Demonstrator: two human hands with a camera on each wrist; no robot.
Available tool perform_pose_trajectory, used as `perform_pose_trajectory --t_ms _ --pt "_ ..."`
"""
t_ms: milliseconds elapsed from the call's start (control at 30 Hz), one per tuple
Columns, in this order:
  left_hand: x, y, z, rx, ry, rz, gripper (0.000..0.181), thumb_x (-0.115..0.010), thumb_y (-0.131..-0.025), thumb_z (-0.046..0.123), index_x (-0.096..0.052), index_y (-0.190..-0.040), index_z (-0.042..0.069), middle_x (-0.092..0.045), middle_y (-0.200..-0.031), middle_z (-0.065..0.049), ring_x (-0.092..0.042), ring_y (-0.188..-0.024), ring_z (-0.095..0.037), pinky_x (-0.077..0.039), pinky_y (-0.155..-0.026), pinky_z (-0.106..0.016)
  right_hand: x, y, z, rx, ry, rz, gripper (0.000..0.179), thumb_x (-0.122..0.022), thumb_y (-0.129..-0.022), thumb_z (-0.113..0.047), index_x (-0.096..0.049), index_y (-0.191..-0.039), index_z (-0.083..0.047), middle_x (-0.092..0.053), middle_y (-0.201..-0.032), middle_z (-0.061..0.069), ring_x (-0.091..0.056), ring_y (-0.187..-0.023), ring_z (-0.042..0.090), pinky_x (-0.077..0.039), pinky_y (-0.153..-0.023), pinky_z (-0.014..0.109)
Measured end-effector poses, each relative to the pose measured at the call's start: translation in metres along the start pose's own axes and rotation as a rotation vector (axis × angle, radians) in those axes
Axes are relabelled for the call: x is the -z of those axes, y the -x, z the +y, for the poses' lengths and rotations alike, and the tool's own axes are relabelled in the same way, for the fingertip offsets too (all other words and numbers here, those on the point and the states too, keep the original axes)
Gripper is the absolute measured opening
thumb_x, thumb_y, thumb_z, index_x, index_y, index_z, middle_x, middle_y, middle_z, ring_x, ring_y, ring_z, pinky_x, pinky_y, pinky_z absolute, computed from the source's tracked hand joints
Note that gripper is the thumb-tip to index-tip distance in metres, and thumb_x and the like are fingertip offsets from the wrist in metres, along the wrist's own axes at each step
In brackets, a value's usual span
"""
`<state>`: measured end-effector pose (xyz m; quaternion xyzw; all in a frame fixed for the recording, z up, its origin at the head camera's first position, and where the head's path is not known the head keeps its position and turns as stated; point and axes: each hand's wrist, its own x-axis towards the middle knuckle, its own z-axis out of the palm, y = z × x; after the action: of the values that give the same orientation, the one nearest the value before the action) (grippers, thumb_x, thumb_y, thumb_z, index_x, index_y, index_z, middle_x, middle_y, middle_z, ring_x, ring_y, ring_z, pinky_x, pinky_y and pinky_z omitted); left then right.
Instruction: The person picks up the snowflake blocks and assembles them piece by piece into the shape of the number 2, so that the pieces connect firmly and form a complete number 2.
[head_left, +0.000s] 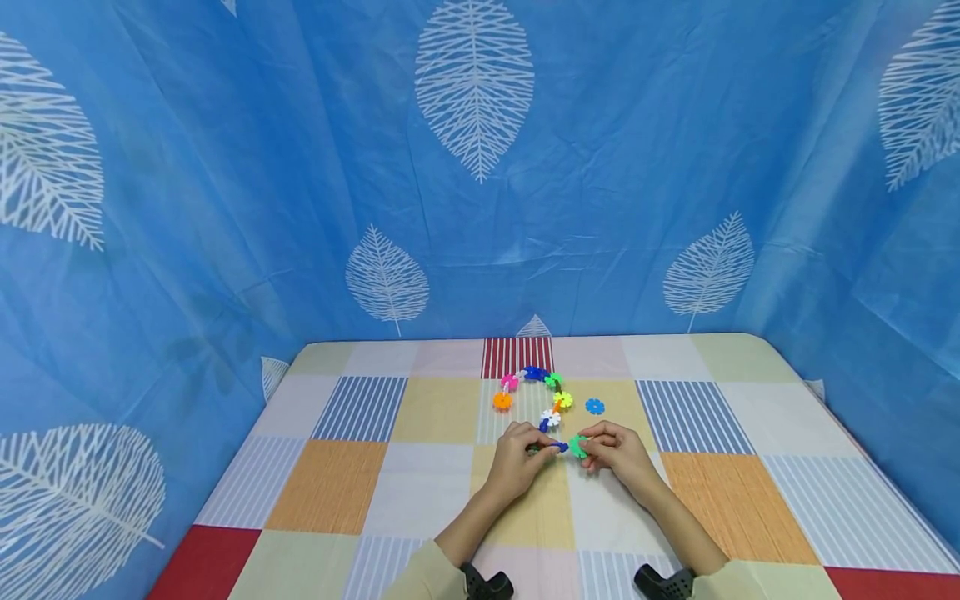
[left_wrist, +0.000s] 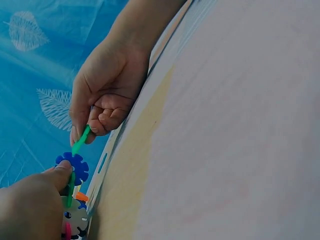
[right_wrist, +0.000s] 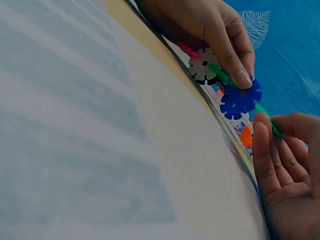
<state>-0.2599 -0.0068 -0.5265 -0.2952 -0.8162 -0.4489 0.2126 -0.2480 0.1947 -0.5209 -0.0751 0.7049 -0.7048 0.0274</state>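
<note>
Notched plastic snowflake discs are linked in a colourful curved chain point(head_left: 535, 373), which runs from an orange disc point(head_left: 502, 402) round to a white disc point(head_left: 551, 418) near my left hand. My left hand point(head_left: 517, 462) pinches a dark blue disc point(right_wrist: 245, 97) between thumb and fingers. Another green disc point(right_wrist: 220, 74) sits in that blue disc's other side, with a grey-white disc point(right_wrist: 202, 64) and a pink one beyond it. My right hand point(head_left: 618, 454) pinches a green disc point(head_left: 577, 447) by its edge. That disc stands edge-on against the blue disc's rim.
One lighter blue disc point(head_left: 595, 406) lies alone on the patchwork tablecloth point(head_left: 427, 483), right of the chain. A blue curtain point(head_left: 600, 167) with white leaf prints hangs behind the table and along both sides.
</note>
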Motion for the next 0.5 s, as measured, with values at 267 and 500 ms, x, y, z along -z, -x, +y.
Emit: perform_pose_trajectory --t_ms 267,500 --pt "-0.0001 0.0013 0.0008 -0.045 -0.048 -0.029 0.006 -0.075 -0.077 0.019 -0.073 -0.079 0.014 -0.06 -0.075 0.009 -0.046 -0.073 -0.004 -0.038 -0.064 -0.015 0.0006 -0.0004 0.001 0.023 0.071 -0.092 0.029 -0.065 -0.085 -0.007 -0.057 -0.104 0.013 -0.062 -0.07 0.017 -0.059 -0.056 0.017 -0.053 -0.052 0.03" --pt "-0.0023 0.0011 0.0001 -0.078 -0.075 -0.039 0.006 -0.074 -0.077 0.02 -0.072 -0.077 0.014 -0.063 -0.075 0.009 -0.047 -0.072 -0.005 -0.038 -0.068 -0.017 -0.0019 -0.0007 -0.0034 0.023 0.06 -0.156 0.029 -0.063 -0.086 -0.003 -0.054 -0.104 0.017 -0.063 -0.072 0.018 -0.061 -0.057 0.015 -0.053 -0.054 0.03"
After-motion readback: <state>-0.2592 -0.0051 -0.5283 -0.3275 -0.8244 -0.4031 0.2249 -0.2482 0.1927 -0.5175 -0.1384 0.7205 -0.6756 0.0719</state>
